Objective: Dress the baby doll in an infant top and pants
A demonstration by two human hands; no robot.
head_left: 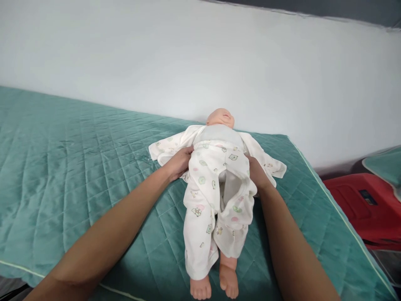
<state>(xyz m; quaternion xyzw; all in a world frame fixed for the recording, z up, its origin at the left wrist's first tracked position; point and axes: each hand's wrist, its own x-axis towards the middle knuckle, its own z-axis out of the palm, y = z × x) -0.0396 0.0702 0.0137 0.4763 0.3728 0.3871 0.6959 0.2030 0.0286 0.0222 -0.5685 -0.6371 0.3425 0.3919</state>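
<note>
A baby doll point(221, 116) lies on its back, head toward the wall and bare feet toward me. It wears white printed baby pants point(203, 167) with an open crotch, pulled up over the belly. A white long-sleeved baby top point(171, 143) is spread open on both sides of the grey-white torso. My left hand point(181, 162) is closed at the left side of the waistband, fingertips tucked by the fabric. At the opposite side, my right hand point(257, 172) grips the pants' edge, its fingers partly hidden behind the cloth.
A green quilted cover point(94, 167) lies under the doll, with a pale-piped edge at the right and front. Behind it rises a white wall point(156, 54). A red plastic object point(363, 209) stands beyond the right edge, near another green cloth point(385, 165).
</note>
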